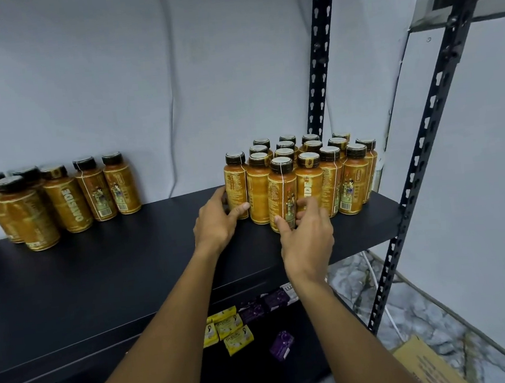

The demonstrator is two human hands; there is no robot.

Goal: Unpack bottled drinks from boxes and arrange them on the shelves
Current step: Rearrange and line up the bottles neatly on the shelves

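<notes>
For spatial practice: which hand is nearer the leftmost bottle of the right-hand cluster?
Left. The left hand grips the leftmost bottle; the right hand holds a front bottle further right.

I saw Oatside bottles (282,194) wrapped in glossy golden-brown film labels, with ribbed black plastic caps (281,164). The shelf board (130,280) was smooth matt black and the slotted uprights (420,156) black painted metal. The pale backdrop (141,78) looked like creased sheeting. Below, a matt brown cardboard box (428,365) lay on a glossy marble-patterned floor (410,309).

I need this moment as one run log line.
left hand: grips left-end Oatside bottle | right hand: grips front Oatside bottle | where: black shelf
</notes>
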